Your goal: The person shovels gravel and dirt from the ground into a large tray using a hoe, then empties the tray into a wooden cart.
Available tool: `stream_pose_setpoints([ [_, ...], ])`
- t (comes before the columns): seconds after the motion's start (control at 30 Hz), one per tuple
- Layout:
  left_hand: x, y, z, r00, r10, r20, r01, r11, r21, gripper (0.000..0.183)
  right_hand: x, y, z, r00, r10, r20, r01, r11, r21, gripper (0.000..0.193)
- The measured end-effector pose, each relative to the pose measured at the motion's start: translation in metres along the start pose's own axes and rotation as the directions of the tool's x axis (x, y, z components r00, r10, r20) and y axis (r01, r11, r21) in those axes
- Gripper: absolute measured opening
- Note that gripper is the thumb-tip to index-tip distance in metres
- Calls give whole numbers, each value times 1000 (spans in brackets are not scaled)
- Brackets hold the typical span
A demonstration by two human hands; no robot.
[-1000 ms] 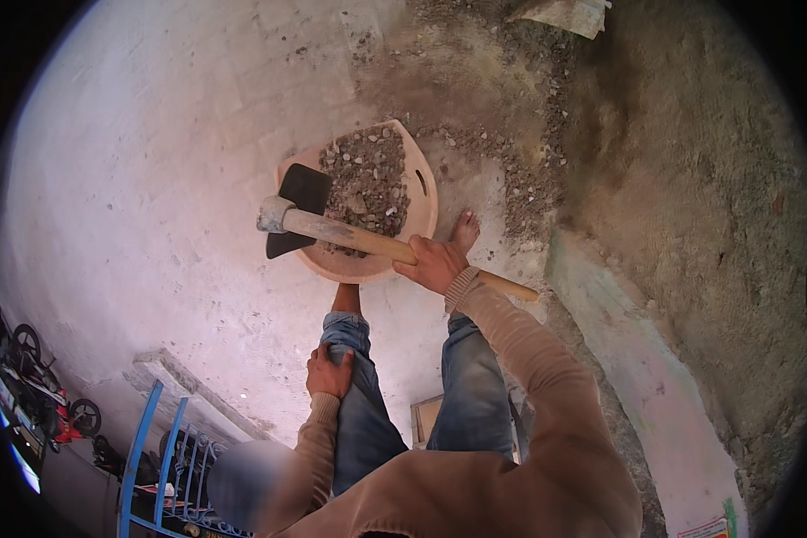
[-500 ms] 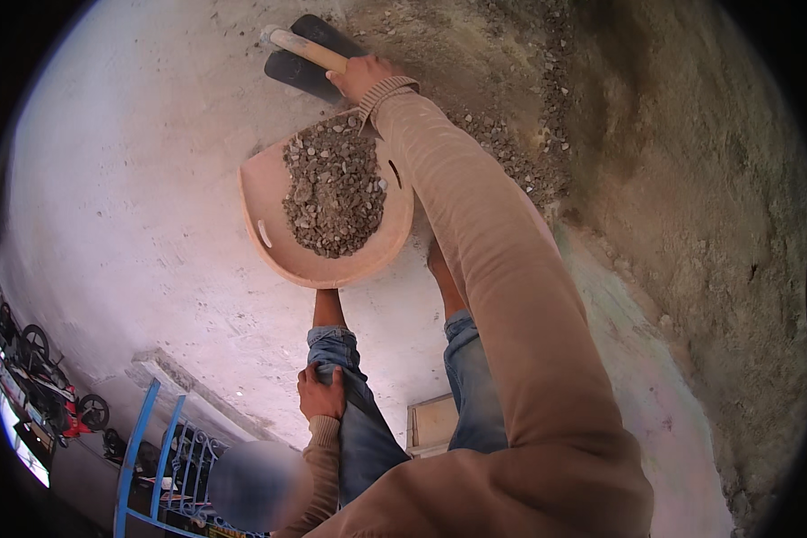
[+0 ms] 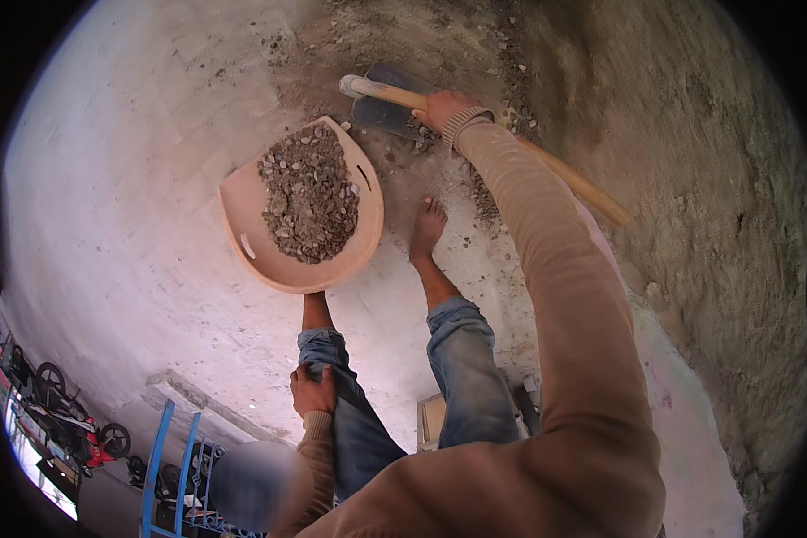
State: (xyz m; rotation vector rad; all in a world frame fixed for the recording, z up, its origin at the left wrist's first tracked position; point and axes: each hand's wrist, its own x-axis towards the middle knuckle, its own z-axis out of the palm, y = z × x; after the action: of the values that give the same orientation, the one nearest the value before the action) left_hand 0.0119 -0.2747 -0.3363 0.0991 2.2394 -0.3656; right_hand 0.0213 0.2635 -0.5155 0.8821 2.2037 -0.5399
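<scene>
Tan-handled wooden hoe with flat dark metal blade (image 3: 399, 95), over at floor's right side near rough brown wall (image 3: 663, 143). Right hand (image 3: 446, 109) clamped round handle; blade beside loose grey rubble (image 3: 484, 199), can't tell if it's touching the pale concrete floor (image 3: 143, 224). Hands well apart: left hand (image 3: 313, 391) lies on blue denim trouser leg (image 3: 359, 435), fingers curved over it. Shallow peach tub with slotted rim (image 3: 242, 195), heaped with grey-brown gravel (image 3: 309, 193), on floor before left shin, far corner near hoe blade. Bare right foot (image 3: 428, 231) right of tub. Blue metal gate (image 3: 157, 466), lower left.
</scene>
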Motion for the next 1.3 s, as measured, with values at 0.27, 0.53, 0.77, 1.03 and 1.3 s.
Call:
stream_pose_setpoints([
  [0.27,8,-6,2,998,36,-51,-34,998,51,61,-80,115,85,901,398,173,-422,896,136,56],
  [0.53,8,4,-13,999,43,-13,-43,998,38,60,-132,172,147,779,606,162,-612,677,409,66],
  [0.77,9,10,-15,997,57,-51,-51,993,111,57,-66,156,17,820,572,-26,-476,705,526,63],
  [1.03,6,30,-25,999,34,-33,-30,994,109,53,55,138,-62,704,494,-510,-175,817,550,67],
  [1.3,12,26,-45,994,67,-92,-55,990,128,52,61,190,-11,723,566,-395,-260,754,604,73],
])
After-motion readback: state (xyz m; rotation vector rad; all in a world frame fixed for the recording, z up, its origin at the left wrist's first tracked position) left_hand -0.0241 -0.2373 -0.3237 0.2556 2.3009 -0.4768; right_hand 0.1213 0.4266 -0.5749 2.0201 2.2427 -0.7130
